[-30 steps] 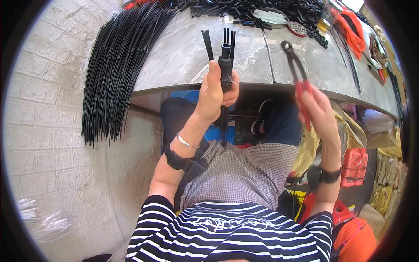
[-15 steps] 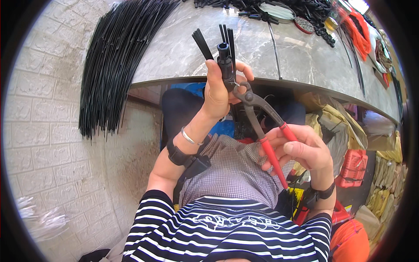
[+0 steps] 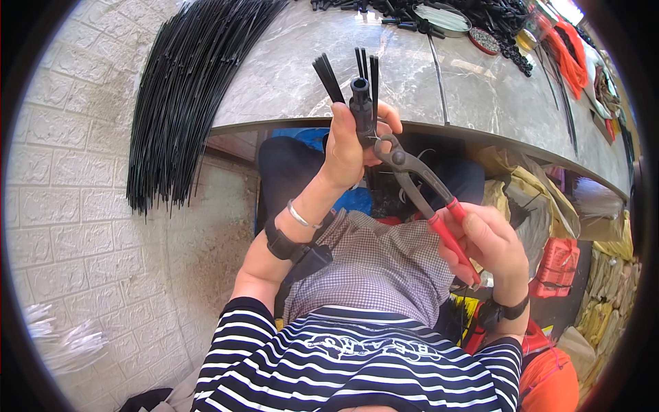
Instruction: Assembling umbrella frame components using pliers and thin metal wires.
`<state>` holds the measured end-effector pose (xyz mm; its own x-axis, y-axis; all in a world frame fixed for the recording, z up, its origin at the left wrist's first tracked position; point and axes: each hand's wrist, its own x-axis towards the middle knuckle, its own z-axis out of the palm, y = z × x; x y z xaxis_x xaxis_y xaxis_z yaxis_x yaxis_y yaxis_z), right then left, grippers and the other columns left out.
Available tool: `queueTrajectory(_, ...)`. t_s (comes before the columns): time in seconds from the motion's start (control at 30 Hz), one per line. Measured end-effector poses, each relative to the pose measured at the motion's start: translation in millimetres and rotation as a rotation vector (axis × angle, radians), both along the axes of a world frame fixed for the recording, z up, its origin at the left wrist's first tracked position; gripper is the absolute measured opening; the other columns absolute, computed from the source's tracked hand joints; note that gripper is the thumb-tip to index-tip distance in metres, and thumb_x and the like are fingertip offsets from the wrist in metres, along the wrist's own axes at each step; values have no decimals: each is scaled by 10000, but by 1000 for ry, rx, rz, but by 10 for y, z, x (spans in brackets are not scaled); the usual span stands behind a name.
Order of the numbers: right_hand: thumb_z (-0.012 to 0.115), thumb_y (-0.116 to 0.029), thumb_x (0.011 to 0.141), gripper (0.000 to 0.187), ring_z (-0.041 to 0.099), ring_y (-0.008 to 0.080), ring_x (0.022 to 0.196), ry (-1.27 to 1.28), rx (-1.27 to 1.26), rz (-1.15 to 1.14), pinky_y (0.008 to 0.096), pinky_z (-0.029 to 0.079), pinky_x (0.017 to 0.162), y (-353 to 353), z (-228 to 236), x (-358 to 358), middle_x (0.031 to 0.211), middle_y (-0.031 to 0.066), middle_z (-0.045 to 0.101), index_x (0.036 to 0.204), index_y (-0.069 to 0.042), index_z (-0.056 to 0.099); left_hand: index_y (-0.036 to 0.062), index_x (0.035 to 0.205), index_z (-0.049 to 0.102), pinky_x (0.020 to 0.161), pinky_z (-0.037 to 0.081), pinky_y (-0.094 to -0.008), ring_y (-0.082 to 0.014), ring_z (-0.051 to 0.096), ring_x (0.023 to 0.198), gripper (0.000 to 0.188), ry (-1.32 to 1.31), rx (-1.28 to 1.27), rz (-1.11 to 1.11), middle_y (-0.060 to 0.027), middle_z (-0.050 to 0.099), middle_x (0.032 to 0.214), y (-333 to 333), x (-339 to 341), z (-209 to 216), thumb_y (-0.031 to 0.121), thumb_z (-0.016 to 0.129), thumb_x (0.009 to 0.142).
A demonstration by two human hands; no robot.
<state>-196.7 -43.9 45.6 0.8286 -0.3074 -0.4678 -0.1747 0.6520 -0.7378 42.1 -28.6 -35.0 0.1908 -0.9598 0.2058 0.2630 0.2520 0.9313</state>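
My left hand [image 3: 345, 147] is closed round a black plastic tube fitting [image 3: 361, 110], its round open end facing up. Thin black rods [image 3: 329, 79] stand out in small bunches around the fitting. My right hand [image 3: 486, 240] grips the red handles of a pair of end-cutting pincers [image 3: 412, 168]. The pincers' dark jaws sit right beside the base of the fitting, at a thin wire [image 3: 377, 138] there. Whether the jaws have bitten on the wire is too small to tell.
A thick bundle of long black rods [image 3: 192, 103] hangs over the left end of the grey marble-patterned table [image 3: 302, 41]. Black fittings [image 3: 494, 20], a white-filled dish [image 3: 443, 20] and a dish of small pieces [image 3: 484, 41] lie at the back. Orange bags [image 3: 568, 58] lie at right.
The pincers' handles have come closer together as my right hand's fingers wrapped round them. Both hands, the fitting and the table appear slightly farther right and lower in view.
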Motion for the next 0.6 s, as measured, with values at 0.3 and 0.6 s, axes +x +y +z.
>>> queueTrajectory(0.3, 641, -128, 838, 190, 455, 33, 657, -79, -166, 137, 196, 369, 575, 15, -398, -53, 755, -42, 507, 911, 16, 541, -31, 880, 543, 399, 217, -182, -23, 317, 418, 961, 14, 18, -57, 58, 393, 469, -24, 4, -45, 860, 206, 758)
queueTrajectory(0.6, 682, -67, 759, 391, 649, 341, 727, 574, -1676, -63, 382, 515, 597, 158, -479, 66, 953, 188, 641, 1125, -44, 546, -42, 897, 547, 395, 236, -189, -26, 319, 420, 935, -51, 24, -46, 53, 411, 481, -32, -29, -42, 820, 197, 803)
